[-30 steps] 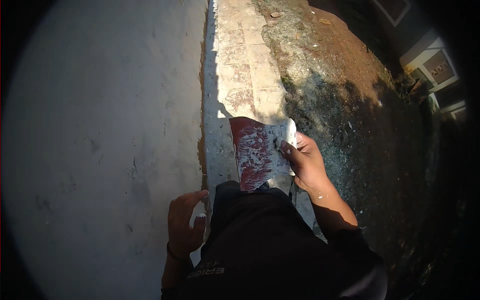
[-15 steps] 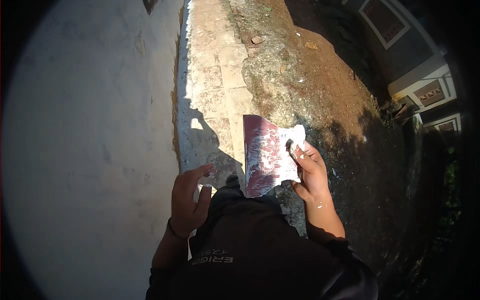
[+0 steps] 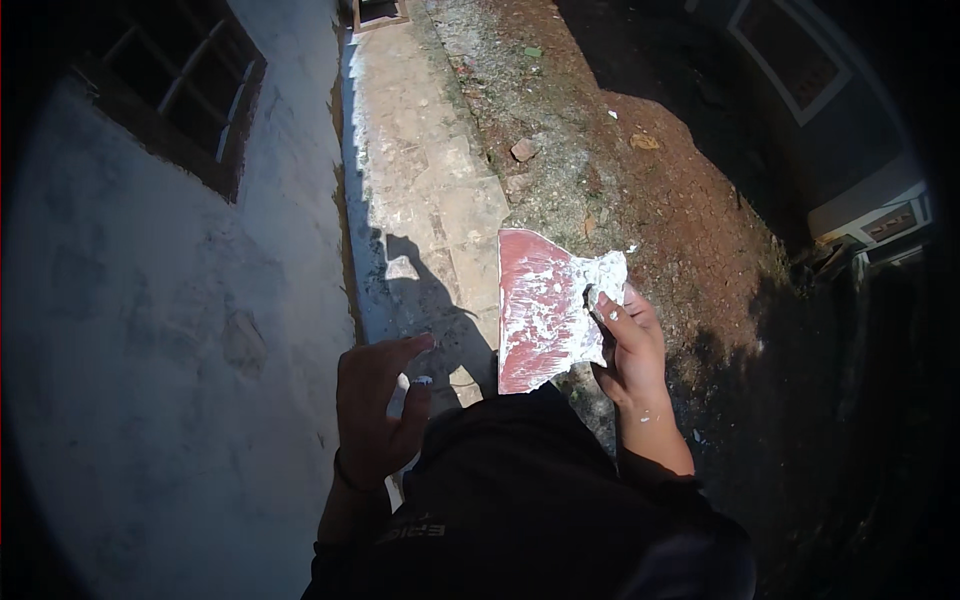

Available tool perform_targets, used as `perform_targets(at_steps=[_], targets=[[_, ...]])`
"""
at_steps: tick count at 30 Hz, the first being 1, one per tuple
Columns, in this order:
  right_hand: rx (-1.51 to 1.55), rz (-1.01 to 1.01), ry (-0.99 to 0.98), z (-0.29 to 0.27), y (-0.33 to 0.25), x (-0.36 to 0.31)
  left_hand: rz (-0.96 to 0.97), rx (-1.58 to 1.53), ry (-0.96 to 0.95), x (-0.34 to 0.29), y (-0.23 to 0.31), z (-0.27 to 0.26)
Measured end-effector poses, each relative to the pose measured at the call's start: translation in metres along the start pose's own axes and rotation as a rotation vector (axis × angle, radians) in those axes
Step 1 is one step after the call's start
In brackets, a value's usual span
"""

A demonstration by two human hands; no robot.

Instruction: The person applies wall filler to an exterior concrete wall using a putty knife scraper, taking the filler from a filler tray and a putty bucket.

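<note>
A flat putty spreader [image 3: 535, 315], reddish and fan-shaped, is smeared with white putty, thickest toward its narrow end. My right hand [image 3: 635, 345] grips it by that narrow end, thumb on the near face, with white flecks on thumb and wrist. The spreader's wide straight edge faces left. Across from it, my left hand [image 3: 380, 405] is in shadow beside the wall, thumb and fingers apart with nothing between them. White putty coats some of its fingertips, and a dark band circles its wrist.
A white plastered wall [image 3: 240, 290] with a wooden-framed window [image 3: 175, 90] rises on my left. A concrete walkway [image 3: 420, 120] runs ahead along its foot. To the right lies brown earth [image 3: 640, 190] with a stone [image 3: 523, 150], and a building [image 3: 880, 200] stands beyond.
The view has shifted, bringing the window on the left wall and another wooden frame on the walkway's far end into sight. Both hands keep nearly the same pose, with the spreader still in my right.
</note>
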State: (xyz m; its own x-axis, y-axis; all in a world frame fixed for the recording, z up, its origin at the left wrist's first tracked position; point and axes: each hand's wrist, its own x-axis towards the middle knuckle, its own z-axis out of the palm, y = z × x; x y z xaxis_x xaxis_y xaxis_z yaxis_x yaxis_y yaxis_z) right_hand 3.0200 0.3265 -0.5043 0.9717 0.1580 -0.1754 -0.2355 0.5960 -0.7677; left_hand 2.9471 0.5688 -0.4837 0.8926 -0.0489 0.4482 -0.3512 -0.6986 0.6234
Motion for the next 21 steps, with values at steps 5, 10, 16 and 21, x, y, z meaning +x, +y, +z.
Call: perform_targets(at_steps=[5,10,16,21], targets=[[-0.082,0.091,-0.298,0.127,-0.028,0.217,-0.204,0.071,0.169,0.122,-0.085,-0.052],[-0.105,0.050,-0.406,0.226,0.010,0.431,-0.288,0.036,0.380,0.256,-0.237,-0.048],[-0.031,0.183,-0.174,0.239,0.029,0.647,-0.143,0.043,0.070,0.510,-0.399,-0.051],[0.000,0.111,0.041,0.258,0.001,0.817,0.026,-0.104,-0.082,0.733,-0.517,-0.033]])
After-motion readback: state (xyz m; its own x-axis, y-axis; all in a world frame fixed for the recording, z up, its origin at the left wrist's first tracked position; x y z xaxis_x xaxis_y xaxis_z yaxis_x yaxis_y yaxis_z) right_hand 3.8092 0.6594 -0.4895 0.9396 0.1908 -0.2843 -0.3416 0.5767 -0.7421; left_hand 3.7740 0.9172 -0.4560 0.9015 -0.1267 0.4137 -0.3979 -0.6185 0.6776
